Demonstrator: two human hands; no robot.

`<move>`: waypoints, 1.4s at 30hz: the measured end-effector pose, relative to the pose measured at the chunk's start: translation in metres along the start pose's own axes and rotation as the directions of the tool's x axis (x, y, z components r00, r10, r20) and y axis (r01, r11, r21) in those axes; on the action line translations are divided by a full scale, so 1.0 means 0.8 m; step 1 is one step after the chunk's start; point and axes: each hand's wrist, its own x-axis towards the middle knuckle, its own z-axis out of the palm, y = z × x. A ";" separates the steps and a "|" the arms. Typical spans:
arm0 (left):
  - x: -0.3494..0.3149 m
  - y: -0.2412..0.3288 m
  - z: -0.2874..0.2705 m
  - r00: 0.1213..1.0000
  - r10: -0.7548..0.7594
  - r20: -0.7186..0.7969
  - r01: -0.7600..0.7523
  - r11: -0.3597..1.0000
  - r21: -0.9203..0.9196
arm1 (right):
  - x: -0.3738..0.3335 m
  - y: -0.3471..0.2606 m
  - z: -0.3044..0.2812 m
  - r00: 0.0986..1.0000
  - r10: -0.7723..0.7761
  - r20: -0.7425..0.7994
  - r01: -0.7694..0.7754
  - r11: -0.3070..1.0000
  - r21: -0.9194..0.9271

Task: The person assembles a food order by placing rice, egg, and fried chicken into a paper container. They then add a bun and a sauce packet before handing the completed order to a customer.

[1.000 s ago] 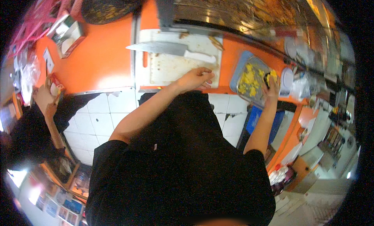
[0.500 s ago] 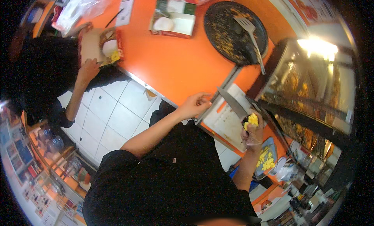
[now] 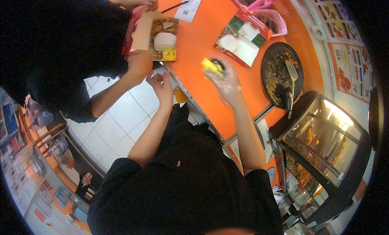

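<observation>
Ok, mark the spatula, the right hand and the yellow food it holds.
spatula [image 3: 291, 70]: head view, on its blade.
right hand [image 3: 227, 82]: head view, on the middle of the hand.
yellow food [image 3: 210, 66]: head view, on the middle of the heap.

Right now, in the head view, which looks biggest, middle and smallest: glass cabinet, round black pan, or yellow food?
1. Glass cabinet
2. Round black pan
3. Yellow food in the right hand

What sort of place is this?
Probably a takeaway food shop: there's an open food box, a lit glass cabinet by the orange worktop, and yellow food in the wearer's right hand.
</observation>
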 end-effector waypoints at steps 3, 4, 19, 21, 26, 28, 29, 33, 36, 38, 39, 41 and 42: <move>0.028 0.009 -0.005 0.999 -0.044 -0.006 0.043 0.994 -0.097 | 0.067 0.006 0.057 0.964 -0.252 0.088 0.260 0.813 -0.522; 0.038 0.014 -0.007 0.993 -0.113 0.015 0.114 0.993 -0.037 | 0.081 0.008 0.077 0.961 -0.250 0.116 0.270 0.768 -0.580; 0.074 0.026 -0.012 0.967 -0.126 0.219 0.100 0.987 0.122 | 0.119 0.053 0.149 0.924 -0.262 0.279 0.377 0.508 -0.774; 0.065 0.030 -0.013 0.924 -0.312 0.219 0.305 0.950 0.067 | 0.119 0.051 0.150 0.935 -0.244 0.256 0.344 0.459 -0.819; 0.063 0.038 -0.010 0.961 -0.208 0.179 0.202 0.978 0.054 | 0.132 0.050 0.149 0.968 -0.184 0.172 0.236 0.421 -0.876; 0.065 0.035 -0.010 0.972 -0.167 0.163 0.159 0.985 0.060 | 0.138 0.050 0.152 0.970 -0.196 0.145 0.218 0.427 -0.878; 0.067 0.033 -0.010 0.978 -0.130 0.161 0.122 0.991 0.054 | 0.141 0.049 0.154 0.972 -0.196 0.129 0.203 0.428 -0.881; 0.068 0.026 -0.014 0.970 -0.153 0.189 0.145 0.988 0.055 | 0.141 0.041 0.162 0.989 -0.081 0.121 0.142 0.360 -0.922; 0.070 0.030 -0.016 0.968 -0.154 0.201 0.134 0.985 0.111 | 0.139 0.031 0.163 0.993 -0.077 0.091 0.112 0.335 -0.936; 0.066 0.039 -0.018 0.964 -0.179 0.195 0.160 0.981 0.109 | 0.138 0.028 0.161 0.996 -0.046 0.071 0.083 0.361 -0.929; 0.063 0.044 -0.018 0.952 -0.247 0.182 0.227 0.966 0.126 | 0.138 0.028 0.159 0.995 -0.071 0.072 0.093 0.376 -0.922; 0.057 0.055 -0.016 0.948 -0.271 0.164 0.260 0.962 0.086 | 0.139 0.034 0.155 0.986 -0.138 0.094 0.147 0.453 -0.880; 0.056 0.059 -0.015 0.940 -0.304 0.154 0.296 0.952 0.075 | 0.139 0.039 0.153 0.980 -0.171 0.098 0.171 0.484 -0.858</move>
